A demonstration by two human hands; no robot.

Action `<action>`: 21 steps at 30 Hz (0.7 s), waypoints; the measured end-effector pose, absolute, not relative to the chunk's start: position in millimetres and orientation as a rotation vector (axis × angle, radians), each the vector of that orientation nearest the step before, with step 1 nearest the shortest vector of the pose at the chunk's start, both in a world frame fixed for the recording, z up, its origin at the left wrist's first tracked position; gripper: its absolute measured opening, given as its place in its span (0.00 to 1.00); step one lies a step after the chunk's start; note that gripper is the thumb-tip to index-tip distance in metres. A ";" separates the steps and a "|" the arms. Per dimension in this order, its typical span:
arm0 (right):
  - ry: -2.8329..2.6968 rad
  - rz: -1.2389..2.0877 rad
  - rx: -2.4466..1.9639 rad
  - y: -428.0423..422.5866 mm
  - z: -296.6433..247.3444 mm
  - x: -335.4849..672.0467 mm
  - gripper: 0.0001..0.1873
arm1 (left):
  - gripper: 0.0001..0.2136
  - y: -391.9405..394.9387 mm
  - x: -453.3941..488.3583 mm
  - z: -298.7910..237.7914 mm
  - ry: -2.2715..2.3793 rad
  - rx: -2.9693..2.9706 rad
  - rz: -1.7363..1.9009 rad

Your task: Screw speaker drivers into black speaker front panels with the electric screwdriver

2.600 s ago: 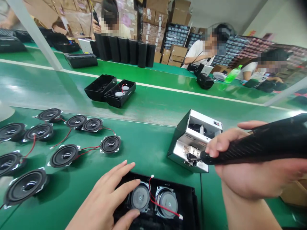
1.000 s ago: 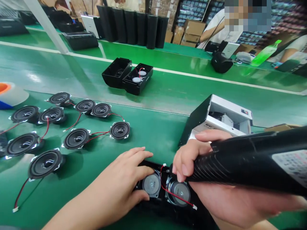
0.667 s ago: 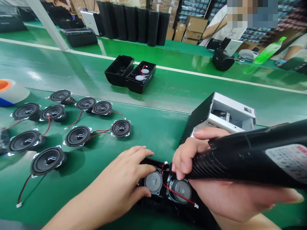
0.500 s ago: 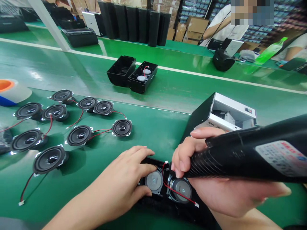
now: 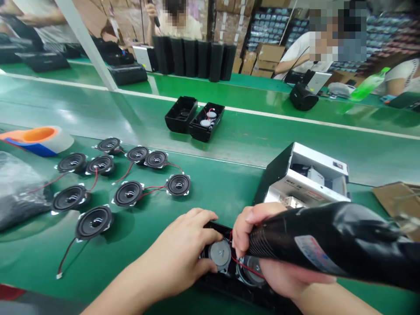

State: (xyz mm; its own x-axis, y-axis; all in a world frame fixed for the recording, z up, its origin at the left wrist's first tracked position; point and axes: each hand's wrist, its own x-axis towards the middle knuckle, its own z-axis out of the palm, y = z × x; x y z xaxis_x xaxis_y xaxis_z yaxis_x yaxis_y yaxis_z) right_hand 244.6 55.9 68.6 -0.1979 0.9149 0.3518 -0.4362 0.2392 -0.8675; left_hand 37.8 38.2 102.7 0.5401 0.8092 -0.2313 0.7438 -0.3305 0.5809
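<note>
My right hand (image 5: 278,275) is wrapped round a thick black electric screwdriver (image 5: 331,236), tilted with its body reaching off to the right. Its tip is hidden behind my fingers, over a black speaker housing (image 5: 234,295). Inside the housing two speakers lie magnet side up. My left hand (image 5: 182,253) grips the left speaker (image 5: 220,255) between thumb and fingers at its rim. The right speaker (image 5: 251,267), partly covered by my right hand, has a red wire running across it.
Several loose speakers (image 5: 94,222) with red wires lie at left, beside a tape roll (image 5: 49,142) and a plastic bag (image 5: 19,192). A white-and-black screw feeder (image 5: 315,175) stands beyond my right hand. Two black housings (image 5: 206,122) sit further back. People work across the bench.
The view has shifted so that the things on the bench appear lower and mostly further right. The screwdriver is tilted differently, its back end lower. My left hand keeps its hold on the speaker.
</note>
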 end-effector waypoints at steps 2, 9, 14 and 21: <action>-1.231 1.318 -0.459 55.6 63.2 244.0 0.37 | 0.20 38.1 38.6 104.5 1.254 2.130 0.134; -1.324 1.292 -0.382 58.8 59.3 246.4 0.37 | 0.20 37.7 39.2 103.4 1.273 2.142 0.155; -1.384 1.310 -0.456 57.3 66.7 247.8 0.38 | 0.21 36.4 38.3 103.7 1.283 2.137 0.174; -1.260 1.202 -0.517 50.7 107.2 256.1 0.37 | 0.24 33.6 36.6 94.3 1.322 2.115 0.166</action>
State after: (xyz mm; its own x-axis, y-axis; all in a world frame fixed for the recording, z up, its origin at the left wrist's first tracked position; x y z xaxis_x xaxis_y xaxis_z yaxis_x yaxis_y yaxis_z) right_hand 256.1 50.7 107.2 -0.1422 0.8874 0.4385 -0.3965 0.3549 -0.8467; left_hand 36.6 33.6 94.3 0.4883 0.8456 -0.2156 0.7663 -0.2973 0.5695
